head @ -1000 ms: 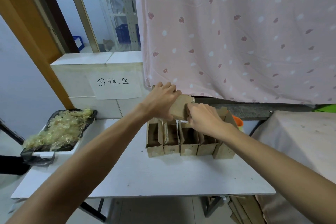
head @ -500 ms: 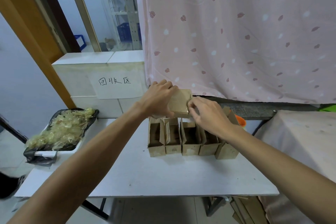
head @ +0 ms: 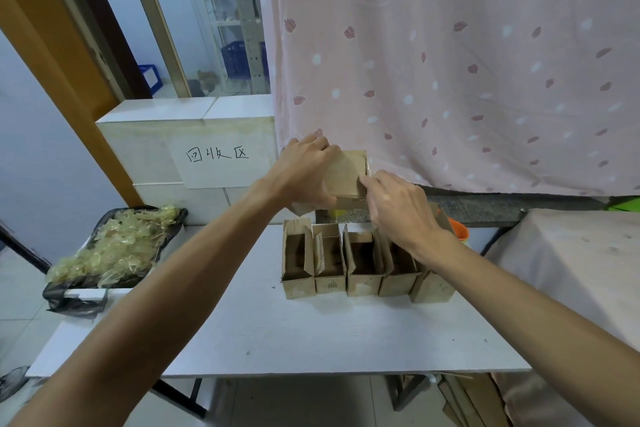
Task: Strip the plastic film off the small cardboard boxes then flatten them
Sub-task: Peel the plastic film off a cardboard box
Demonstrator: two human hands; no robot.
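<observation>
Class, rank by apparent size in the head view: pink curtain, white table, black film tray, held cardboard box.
1. Pink leaf-patterned fabric curtain
2. White rectangular table
3. Black tray of plastic film
4. Brown cardboard box, partly hidden

Brown cardboard box (head: 348, 174) held above open boxes (head: 363, 262).

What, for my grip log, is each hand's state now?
Left hand: holding the box.
Right hand: pinching the box's edge.
</observation>
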